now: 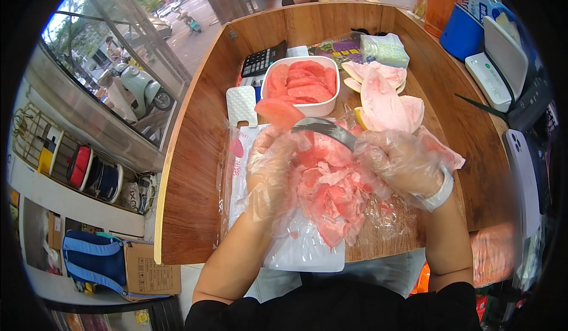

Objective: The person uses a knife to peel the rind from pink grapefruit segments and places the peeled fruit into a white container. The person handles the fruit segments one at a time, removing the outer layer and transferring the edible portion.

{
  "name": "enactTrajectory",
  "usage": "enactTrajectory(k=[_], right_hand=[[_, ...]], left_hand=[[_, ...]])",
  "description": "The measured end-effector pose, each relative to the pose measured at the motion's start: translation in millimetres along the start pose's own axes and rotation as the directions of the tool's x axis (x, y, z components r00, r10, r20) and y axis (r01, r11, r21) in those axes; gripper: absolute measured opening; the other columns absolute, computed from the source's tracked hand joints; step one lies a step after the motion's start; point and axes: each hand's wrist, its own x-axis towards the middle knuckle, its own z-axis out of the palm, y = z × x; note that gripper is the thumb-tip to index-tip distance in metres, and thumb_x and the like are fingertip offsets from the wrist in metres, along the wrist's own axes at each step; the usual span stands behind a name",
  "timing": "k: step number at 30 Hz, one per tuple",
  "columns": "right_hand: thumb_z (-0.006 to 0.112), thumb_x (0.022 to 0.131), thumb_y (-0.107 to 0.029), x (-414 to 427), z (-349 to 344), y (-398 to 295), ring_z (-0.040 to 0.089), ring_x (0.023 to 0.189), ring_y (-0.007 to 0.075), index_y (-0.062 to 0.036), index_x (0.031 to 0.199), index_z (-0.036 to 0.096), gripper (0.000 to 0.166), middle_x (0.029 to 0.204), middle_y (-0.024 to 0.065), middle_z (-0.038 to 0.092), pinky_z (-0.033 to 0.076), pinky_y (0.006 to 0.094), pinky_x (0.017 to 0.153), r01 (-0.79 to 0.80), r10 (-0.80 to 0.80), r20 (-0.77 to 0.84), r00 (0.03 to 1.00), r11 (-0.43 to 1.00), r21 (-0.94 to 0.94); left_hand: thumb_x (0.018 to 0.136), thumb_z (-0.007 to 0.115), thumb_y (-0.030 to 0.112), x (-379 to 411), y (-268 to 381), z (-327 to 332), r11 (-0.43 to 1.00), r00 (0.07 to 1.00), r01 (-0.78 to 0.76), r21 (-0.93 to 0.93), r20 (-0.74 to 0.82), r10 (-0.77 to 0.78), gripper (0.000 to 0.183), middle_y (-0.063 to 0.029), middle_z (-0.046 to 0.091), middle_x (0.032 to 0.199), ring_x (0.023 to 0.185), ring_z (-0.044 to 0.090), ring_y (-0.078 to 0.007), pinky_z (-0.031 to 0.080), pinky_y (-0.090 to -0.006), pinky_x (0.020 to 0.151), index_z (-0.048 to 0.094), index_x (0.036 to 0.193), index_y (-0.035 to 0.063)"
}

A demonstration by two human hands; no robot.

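My left hand, in a clear plastic glove, grips a peeled segment of red pomelo. My right hand, gloved too, holds a curved dark blade whose far end reaches the left fingers, against or just beside the segment. Its handle is hidden in my right fist. Below both hands lies a heap of torn pink membranes on clear plastic film and a white plastic sheet. Just beyond my left hand, a white tub holds several peeled segments. Thick pomelo rinds are piled beyond my right hand.
Raised wooden walls enclose the desk. A black calculator, a white textured stand and a tissue pack sit towards the back. Along the right ledge are a blue container, a white device and a phone.
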Motion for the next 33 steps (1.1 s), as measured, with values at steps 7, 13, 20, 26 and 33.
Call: enactTrajectory(k=[7, 13, 20, 26, 33], right_hand=[[0.046, 0.088, -0.018, 1, 0, 1, 0.057, 0.068, 0.0183, -0.002, 0.088, 0.06, 0.021, 0.075, 0.0099, 0.06, 0.045, 0.0305, 0.064, 0.008, -0.007, 0.036, 0.999, 0.999, -0.037], [0.048, 0.088, -0.022, -3, -14, 2, 0.057, 0.061, 0.0205, -0.0047, 0.091, 0.061, 0.022, 0.069, 0.0133, 0.058, 0.045, 0.0342, 0.059, -0.089, 0.068, 0.078, 0.995, 0.944, 0.317], [0.056, 0.083, -0.023, 6, 23, 2, 0.056, 0.063, 0.0255, -0.005, 0.094, 0.06, 0.021, 0.071, 0.0138, 0.057, 0.046, 0.0365, 0.058, 0.099, -0.068, -0.328, 0.942, 0.992, 0.079], [0.069, 0.074, -0.028, 2, 48, -10, 0.058, 0.069, 0.0289, -0.0073, 0.091, 0.061, 0.028, 0.077, 0.0093, 0.061, 0.046, 0.038, 0.061, 0.234, -0.244, -0.591, 0.769, 0.968, -0.095], [0.068, 0.075, -0.025, 6, 60, 5, 0.057, 0.065, 0.0266, -0.0066, 0.089, 0.059, 0.025, 0.076, 0.0091, 0.061, 0.045, 0.038, 0.056, 0.229, -0.42, -0.606, 0.675, 0.901, -0.368]], left_hand=[[0.083, 0.057, 0.004, 4, -3, -9, 0.999, 0.999, -0.042, 0.023, 0.013, 0.042, 0.021, -0.0074, 0.059, 0.091, 0.08, 0.058, -0.0142, 0.05, -0.0306, 0.075, 0.051, 0.103, 0.0025], [0.084, 0.058, 0.007, 8, -4, -18, 0.99, 0.992, -0.122, 0.069, 0.032, 0.12, 0.02, -0.0059, 0.059, 0.089, 0.08, 0.057, -0.0129, 0.047, -0.0286, 0.075, 0.051, 0.103, 0.0025], [0.082, 0.06, 0.002, -1, -14, -8, 0.947, 0.985, -0.175, 0.27, 0.042, 0.17, 0.017, -0.0058, 0.061, 0.084, 0.074, 0.057, -0.0117, 0.047, -0.0265, 0.072, 0.053, 0.097, 0.0018], [0.079, 0.064, -0.001, -6, -29, -11, 0.862, 0.973, -0.224, 0.454, 0.056, 0.224, 0.015, -0.0026, 0.059, 0.086, 0.075, 0.055, -0.0073, 0.047, -0.0215, 0.066, 0.056, 0.092, 0.0018], [0.082, 0.063, 0.003, -11, -31, -3, 0.859, 0.976, -0.22, 0.462, 0.099, 0.197, 0.016, -0.0031, 0.059, 0.089, 0.08, 0.055, -0.0081, 0.046, -0.0218, 0.069, 0.057, 0.097, 0.0014]])
